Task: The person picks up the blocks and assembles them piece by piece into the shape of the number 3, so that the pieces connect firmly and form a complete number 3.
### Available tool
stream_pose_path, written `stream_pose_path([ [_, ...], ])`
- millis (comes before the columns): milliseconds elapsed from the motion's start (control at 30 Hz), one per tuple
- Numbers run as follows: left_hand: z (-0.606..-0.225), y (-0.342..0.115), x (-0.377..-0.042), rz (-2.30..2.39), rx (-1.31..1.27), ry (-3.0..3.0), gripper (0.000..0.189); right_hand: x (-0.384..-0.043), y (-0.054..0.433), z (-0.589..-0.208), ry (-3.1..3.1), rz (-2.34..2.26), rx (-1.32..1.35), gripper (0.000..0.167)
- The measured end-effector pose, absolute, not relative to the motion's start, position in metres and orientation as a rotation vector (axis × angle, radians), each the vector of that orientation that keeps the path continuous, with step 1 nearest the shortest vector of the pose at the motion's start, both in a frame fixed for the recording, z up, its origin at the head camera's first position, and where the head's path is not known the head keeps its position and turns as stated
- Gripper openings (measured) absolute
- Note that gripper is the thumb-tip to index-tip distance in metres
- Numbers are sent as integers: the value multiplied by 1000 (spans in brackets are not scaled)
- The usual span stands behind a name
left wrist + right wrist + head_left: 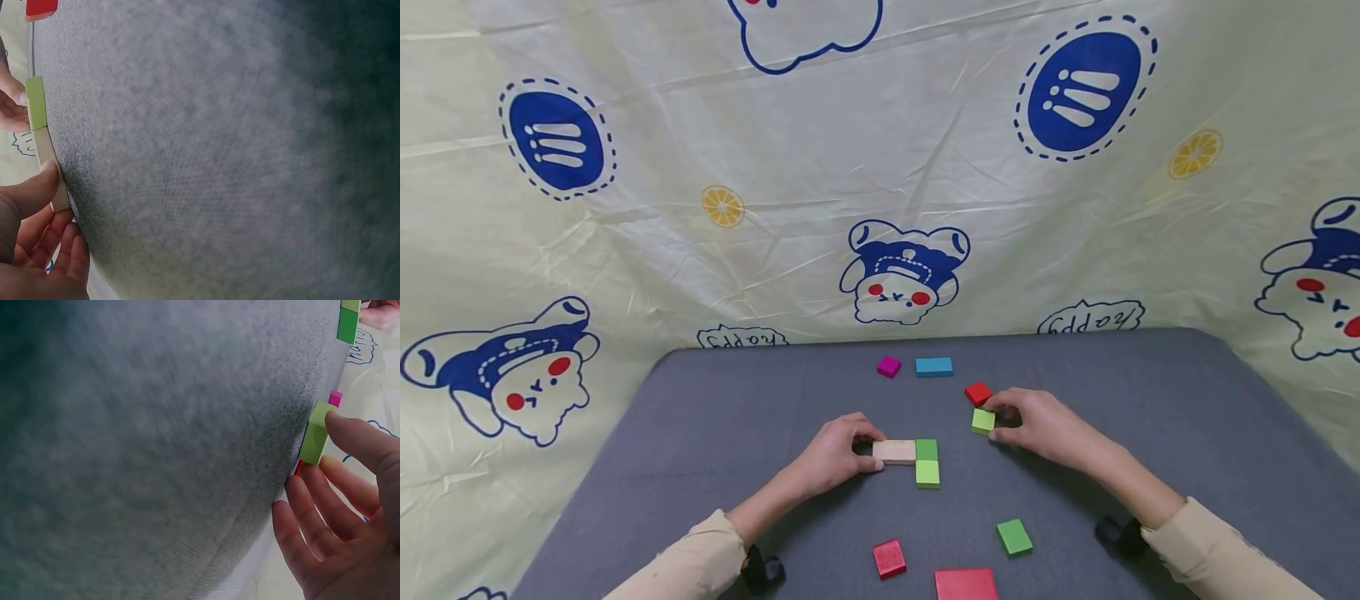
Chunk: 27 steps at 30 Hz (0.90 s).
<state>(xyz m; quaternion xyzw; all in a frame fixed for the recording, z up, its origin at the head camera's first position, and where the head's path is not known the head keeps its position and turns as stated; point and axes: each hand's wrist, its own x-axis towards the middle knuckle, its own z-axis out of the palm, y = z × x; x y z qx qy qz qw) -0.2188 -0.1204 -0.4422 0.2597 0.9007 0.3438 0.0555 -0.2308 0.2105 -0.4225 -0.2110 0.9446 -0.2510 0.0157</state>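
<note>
On the grey table, my left hand point(842, 450) grips the left end of a plain wooden block point(893, 452), thumb along its near side in the left wrist view. At the wooden block's right end sits a green block point(927, 450), with a light green block point(928, 474) against its near side. Farther right, my right hand point(1045, 423) pinches another light green block point(982, 422) between thumb and fingers. Just behind that one lies a red block point(978, 393), which peeks out past the fingertips in the right wrist view.
A magenta block point(889, 367) and a longer blue block point(934, 367) lie at the back. Toward the front are a red block point(889, 558), a green block point(1015, 537) and a larger red block point(966, 585) cut off by the frame. A printed cloth point(805, 250) hangs behind the table.
</note>
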Motion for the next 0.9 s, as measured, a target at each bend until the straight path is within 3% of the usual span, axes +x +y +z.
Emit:
stream_pose_path([
  [900, -442, -121, -219, 1040, 840, 2747, 24, -237, 184, -418, 2850, -768, -799, 30],
])
